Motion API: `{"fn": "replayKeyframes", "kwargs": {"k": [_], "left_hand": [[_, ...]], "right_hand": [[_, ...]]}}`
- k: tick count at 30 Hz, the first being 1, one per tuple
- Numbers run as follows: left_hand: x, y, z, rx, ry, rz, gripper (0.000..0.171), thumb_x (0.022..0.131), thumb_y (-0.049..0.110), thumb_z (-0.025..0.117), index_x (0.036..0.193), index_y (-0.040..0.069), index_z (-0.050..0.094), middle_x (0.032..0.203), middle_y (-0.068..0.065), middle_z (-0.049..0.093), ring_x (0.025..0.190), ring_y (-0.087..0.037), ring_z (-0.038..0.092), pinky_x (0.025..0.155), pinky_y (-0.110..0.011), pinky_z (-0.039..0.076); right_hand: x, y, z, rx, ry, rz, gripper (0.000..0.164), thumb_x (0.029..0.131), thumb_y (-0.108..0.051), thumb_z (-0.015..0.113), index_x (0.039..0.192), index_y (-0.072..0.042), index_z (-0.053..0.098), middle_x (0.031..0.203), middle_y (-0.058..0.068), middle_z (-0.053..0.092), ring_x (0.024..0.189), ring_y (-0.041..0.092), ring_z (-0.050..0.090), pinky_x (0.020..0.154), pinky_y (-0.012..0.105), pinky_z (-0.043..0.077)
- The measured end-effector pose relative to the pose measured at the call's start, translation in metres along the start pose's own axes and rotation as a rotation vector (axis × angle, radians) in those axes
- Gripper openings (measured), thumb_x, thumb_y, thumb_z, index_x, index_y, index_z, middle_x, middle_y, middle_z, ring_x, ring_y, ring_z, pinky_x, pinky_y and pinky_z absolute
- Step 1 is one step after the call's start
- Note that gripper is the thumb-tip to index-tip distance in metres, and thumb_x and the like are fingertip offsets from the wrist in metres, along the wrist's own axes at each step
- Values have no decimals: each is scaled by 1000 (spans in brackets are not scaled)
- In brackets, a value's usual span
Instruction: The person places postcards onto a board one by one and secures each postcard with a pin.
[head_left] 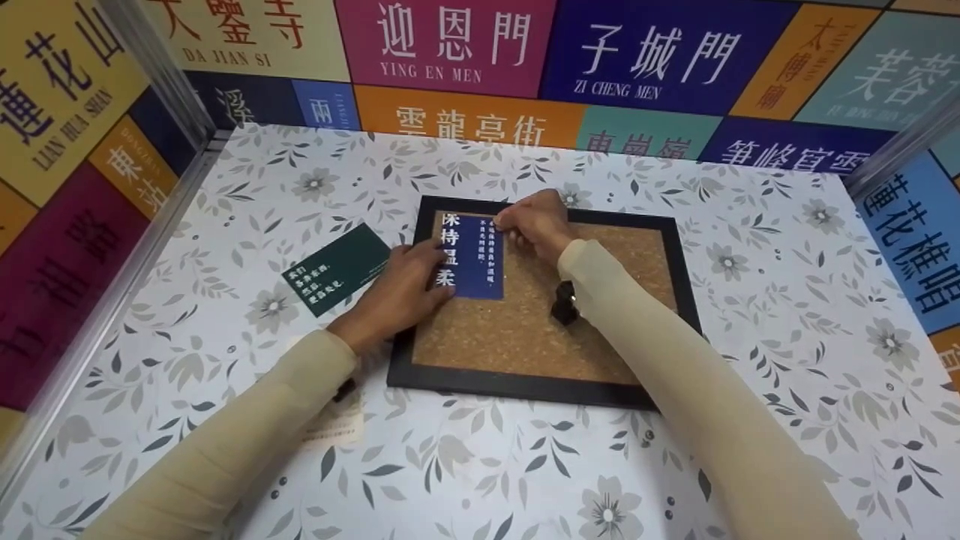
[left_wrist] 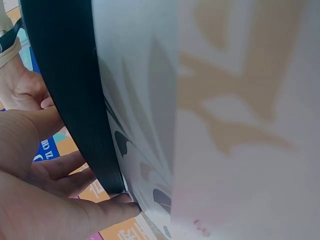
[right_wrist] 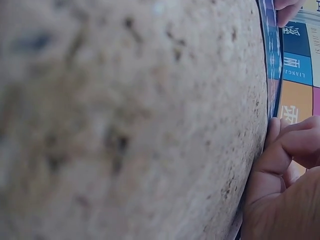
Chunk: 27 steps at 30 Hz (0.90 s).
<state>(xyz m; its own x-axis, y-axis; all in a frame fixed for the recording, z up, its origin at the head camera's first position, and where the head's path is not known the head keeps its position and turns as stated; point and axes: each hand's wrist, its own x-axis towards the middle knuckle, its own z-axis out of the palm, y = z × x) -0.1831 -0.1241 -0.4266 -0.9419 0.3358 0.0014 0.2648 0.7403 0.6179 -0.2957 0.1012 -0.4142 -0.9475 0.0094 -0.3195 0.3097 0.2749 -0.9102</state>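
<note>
A blue card [head_left: 480, 259] with white characters lies on the cork board [head_left: 517, 334], near its upper left inside the black frame. My right hand [head_left: 541, 221] has its fingers curled, with thumb and forefinger pinching at the card's top right corner; the fingertips hide that corner. In the right wrist view the curled right hand [right_wrist: 287, 172] is close against the cork. My left hand [head_left: 397, 289] lies across the frame's left side, its fingers stretched to the card's left edge. In the left wrist view the left hand's fingers [left_wrist: 107, 212] reach along the black frame [left_wrist: 75, 90].
A dark green card [head_left: 334, 274] with white characters lies left of the board, partly behind my left hand. A pale printed card [head_left: 337, 429] lies under my left forearm. The floral tabletop [head_left: 780, 360] is bounded by colourful lettered panels [head_left: 450, 45] behind and at both sides.
</note>
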Motion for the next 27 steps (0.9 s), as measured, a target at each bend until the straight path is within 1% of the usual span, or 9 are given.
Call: {"fn": "replayKeyframes", "kwargs": {"k": [6,9,13,16,20,23,24,27], "left_hand": [[0,0,0,-13,-3,-18,53,105,19,75,150,-5,60,175,-20,37,154,-49,36,131,-57,30],[-1,1,0,-16,-5,-21,54,105,19,75,151,-5,60,175,-20,36,155,-49,35,131,-57,30],[-1,0,0,-13,-5,-16,54,105,19,75,151,-5,59,175,-21,36,154,-49,36,131,-57,31],[0,-1,0,-11,-1,-13,53,105,19,75,151,-5,60,175,-21,37,154,-50,37,131,-57,31],[0,0,0,1,-5,-10,53,105,18,75,151,-6,60,175,-21,37,154,-51,36,131,-57,31],[0,0,0,4,-13,-15,55,106,19,75,152,-7,59,175,-21,37,155,-51,35,131,-56,31],[0,0,0,4,-14,-15,56,106,19,75,152,-7,58,175,-21,37,155,-51,35,131,-56,31],[0,0,0,-6,-11,-15,56,105,19,75,152,-7,58,175,-21,37,155,-50,35,131,-56,31]], "right_hand": [[0,-1,-1,-12,-14,-45,7,88,10,76,90,6,81,65,3,69,47,6,52,43,18,42],[0,0,-2,-27,-16,-50,7,88,10,76,87,4,81,64,3,68,47,7,52,43,19,41],[0,0,-2,-73,-1,-48,12,87,8,75,80,-1,77,64,3,67,48,7,52,44,20,42],[0,1,-1,-123,12,-80,13,88,6,74,78,-2,76,64,3,66,47,9,53,43,21,42],[2,3,0,-229,23,-169,10,91,4,74,83,2,80,59,4,65,42,9,51,40,21,40],[1,3,1,-368,30,-249,10,94,1,74,88,0,82,61,6,68,41,9,52,41,20,41],[1,3,1,-420,32,-279,11,94,0,73,88,-1,83,63,5,70,43,9,53,43,21,42],[-1,2,0,-580,37,-361,15,97,-4,72,90,-5,84,76,4,76,57,11,61,55,25,48]]}}
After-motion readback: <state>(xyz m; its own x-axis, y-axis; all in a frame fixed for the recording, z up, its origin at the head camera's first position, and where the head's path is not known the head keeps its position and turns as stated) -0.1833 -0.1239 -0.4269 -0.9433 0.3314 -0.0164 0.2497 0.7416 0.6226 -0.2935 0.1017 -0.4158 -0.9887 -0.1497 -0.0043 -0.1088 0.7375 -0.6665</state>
